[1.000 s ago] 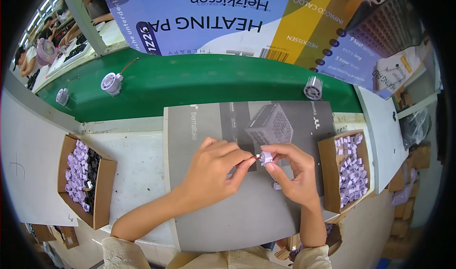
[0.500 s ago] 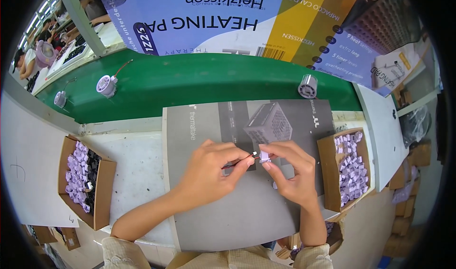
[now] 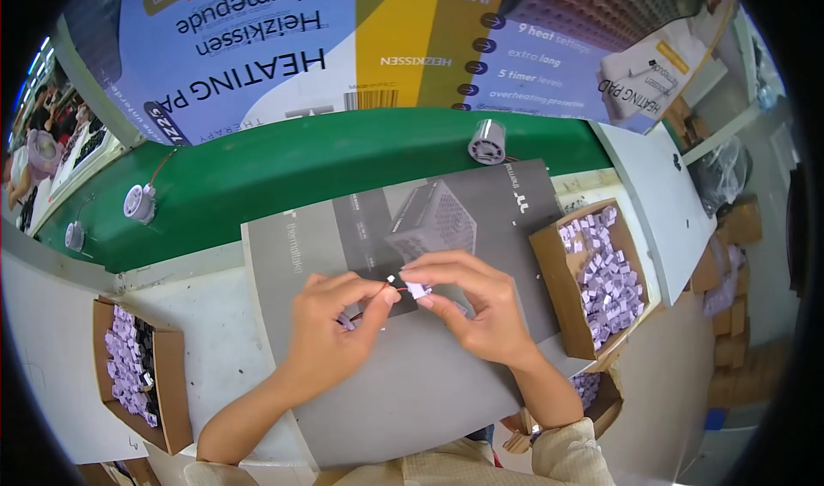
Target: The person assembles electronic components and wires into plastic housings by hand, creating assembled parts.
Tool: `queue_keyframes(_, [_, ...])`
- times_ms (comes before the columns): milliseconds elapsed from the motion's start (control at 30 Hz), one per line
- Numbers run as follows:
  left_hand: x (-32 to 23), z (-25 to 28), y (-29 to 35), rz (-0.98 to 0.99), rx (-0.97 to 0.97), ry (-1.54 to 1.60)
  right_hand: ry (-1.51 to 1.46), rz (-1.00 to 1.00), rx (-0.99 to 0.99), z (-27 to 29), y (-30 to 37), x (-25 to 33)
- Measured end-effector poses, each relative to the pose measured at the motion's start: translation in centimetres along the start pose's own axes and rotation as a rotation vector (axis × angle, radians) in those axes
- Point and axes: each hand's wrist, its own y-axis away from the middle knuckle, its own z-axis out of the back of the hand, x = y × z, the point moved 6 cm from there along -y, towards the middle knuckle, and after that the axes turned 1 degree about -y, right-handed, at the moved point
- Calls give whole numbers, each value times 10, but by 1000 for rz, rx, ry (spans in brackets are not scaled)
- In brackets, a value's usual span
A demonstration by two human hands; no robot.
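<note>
Over a grey printed cardboard sheet (image 3: 369, 392) my two hands meet, fingertips nearly touching. My left hand (image 3: 335, 332) pinches thin red and black wires between thumb and forefinger. A tiny white connector (image 3: 390, 278) sticks up just above those fingertips. In a pinch of its own, my right hand (image 3: 485, 310) has a small pale lilac plastic piece (image 3: 419, 290). A short stretch of red wire (image 3: 401, 289) runs between the left fingertips and this piece. Something pale shows partly under my left fingers; its kind is hidden.
Cardboard boxes of small pale pieces stand at left (image 3: 178, 383) and right (image 3: 562, 301); the left one also holds black pieces. Beyond runs a green conveyor belt (image 3: 335, 156) carrying round white parts (image 3: 140, 203) and a clear-topped cylinder (image 3: 487, 147). A large printed cardboard panel (image 3: 403, 23) hangs behind.
The whole view has swung rightward, so boxes, belt parts and hands sit farther left. Both hands keep their pinches close together; the pale piece has tilted slightly.
</note>
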Motion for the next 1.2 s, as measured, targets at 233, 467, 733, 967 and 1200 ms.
queue_keyframes(233, [2, 0, 0, 35, 14, -26, -626, -363, -26, -12, 5, -21])
queue_keyframes(467, [-4, 3, 3, -96, -141, -135, -383, -204, 22, -11, 5, -14])
queue_keyframes(733, [-6, 1, 5, -92, -75, -99, 16, -60, -98, -4, 4, -1])
queue_keyframes(967, [0, 5, 2, -15, -53, -74, 250, 246, -141, -2, -1, 20])
queue_keyframes(1200, [10, -2, 0, 79, 90, 244, 216, 132, -52, -8, -1, 15])
